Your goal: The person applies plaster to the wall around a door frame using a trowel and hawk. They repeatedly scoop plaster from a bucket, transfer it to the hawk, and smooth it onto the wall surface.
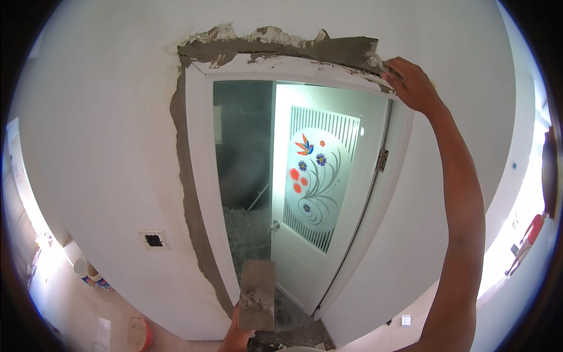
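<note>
My right hand (411, 83) is raised to the top right corner of the door frame, fingers closed round the handle of a plastering trowel (358, 51). The blade, grey with mortar, lies against the wall on the mortar band (234, 50) above the frame. Low in the middle, my left hand (233, 330) grips a rectangular mortar board (258, 271), its fingers mostly hidden behind it. Some wet mortar (255, 299) sits on the board. Another grey mortar strip (186, 182) runs down the left side of the white door frame (202, 146).
A white door (287, 270) with a flowered glass panel stands partly open into a dim, dusty space holding rubble (243, 229). An electrical box (153, 239) is set in the left wall. A red tub (141, 333) and buckets (85, 270) stand lower left. A person (531, 234) is far right.
</note>
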Demonstrator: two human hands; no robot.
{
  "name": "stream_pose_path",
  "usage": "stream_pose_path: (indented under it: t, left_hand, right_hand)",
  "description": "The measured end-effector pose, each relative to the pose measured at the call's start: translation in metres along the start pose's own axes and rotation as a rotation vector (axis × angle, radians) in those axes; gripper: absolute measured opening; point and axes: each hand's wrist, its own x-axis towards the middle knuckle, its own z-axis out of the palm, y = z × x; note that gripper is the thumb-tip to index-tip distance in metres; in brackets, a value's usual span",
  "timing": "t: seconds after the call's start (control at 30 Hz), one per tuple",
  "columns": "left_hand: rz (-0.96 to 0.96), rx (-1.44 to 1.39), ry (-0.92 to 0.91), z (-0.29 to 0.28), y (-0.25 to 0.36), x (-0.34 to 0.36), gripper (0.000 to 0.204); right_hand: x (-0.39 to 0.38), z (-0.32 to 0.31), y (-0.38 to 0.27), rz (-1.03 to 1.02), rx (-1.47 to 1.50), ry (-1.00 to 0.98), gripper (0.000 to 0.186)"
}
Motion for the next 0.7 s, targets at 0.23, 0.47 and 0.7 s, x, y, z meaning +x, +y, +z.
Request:
stream_pose_path:
  t: [0.23,0.47,0.7]
  left_hand:
    - [0.121,-0.017,0.138,-0.036,-0.005,-0.032,0.045]
    - [0.142,-0.026,0.234,-0.045,-0.013,-0.040,0.044]
    - [0.113,-0.053,0.239,-0.042,-0.016,-0.027,0.044]
  right_hand:
    - [0.049,0.023,0.009,0.006,0.037,-0.107,0.029]
    - [0.073,0.020,0.018,-0.101,-0.186,0.034,0.030]
    - [0.074,0.006,0.017,-0.054,0.012,0.090,0.030]
